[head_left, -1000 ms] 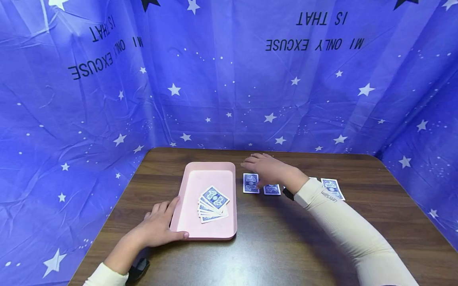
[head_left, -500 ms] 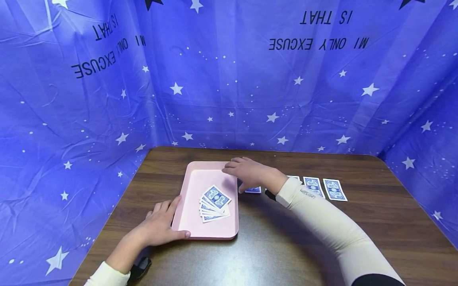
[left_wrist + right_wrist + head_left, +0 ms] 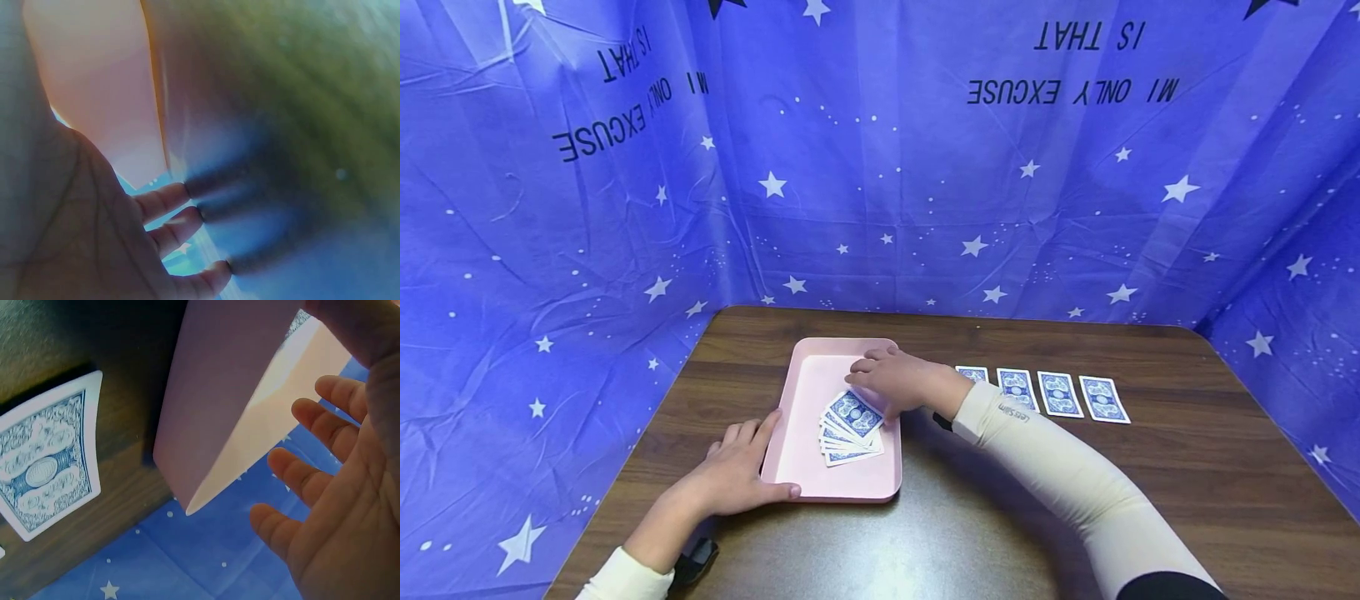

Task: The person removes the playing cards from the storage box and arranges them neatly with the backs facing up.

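A pink tray lies on the wooden table, holding a fanned pile of blue-backed playing cards. At its left near corner my left hand rests against it, index finger along the side and thumb on the front rim. Over the tray's right rim reaches my right hand, its thumb beside the top card. In the right wrist view the right hand's fingers are spread with nothing between them. The left wrist view shows the left hand's fingers extended, beside the tray wall.
Right of the tray, several face-down playing cards lie in a row on the table; the right forearm partly covers the nearer ones. A blue star-printed curtain hangs behind and at both sides.
My right hand has moved left, from above the row of cards to over the tray's right rim and the pile, uncovering cards in the row. The left hand stays at the tray.
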Demonstrator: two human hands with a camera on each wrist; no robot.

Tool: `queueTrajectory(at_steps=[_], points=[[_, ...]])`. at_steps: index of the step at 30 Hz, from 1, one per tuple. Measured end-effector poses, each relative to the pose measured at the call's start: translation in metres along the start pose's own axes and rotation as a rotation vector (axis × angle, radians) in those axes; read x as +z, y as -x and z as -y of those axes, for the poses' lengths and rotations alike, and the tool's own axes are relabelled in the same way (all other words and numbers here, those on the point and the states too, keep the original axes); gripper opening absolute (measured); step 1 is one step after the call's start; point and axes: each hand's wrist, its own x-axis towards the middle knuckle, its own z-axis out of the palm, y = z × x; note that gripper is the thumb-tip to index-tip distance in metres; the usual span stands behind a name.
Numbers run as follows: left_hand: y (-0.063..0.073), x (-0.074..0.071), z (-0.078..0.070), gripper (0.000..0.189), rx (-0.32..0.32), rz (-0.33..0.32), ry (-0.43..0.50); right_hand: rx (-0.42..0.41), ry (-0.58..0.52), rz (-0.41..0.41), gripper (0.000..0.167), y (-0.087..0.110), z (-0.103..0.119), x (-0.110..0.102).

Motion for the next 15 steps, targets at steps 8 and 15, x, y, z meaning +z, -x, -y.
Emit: queueTrajectory(at_steps=[8, 15], points=[[0.0, -0.001, 0.0, 0.123, -0.002, 0.003, -0.001, 0.022, -0.066, 0.023, 0.1, -0.007, 0.007, 0.005], [0.001, -0.002, -0.002, 0.122, 0.0, 0.002, 0.001, 0.019, -0.033, 0.047, 0.1, -0.012, 0.01, 0.008]])
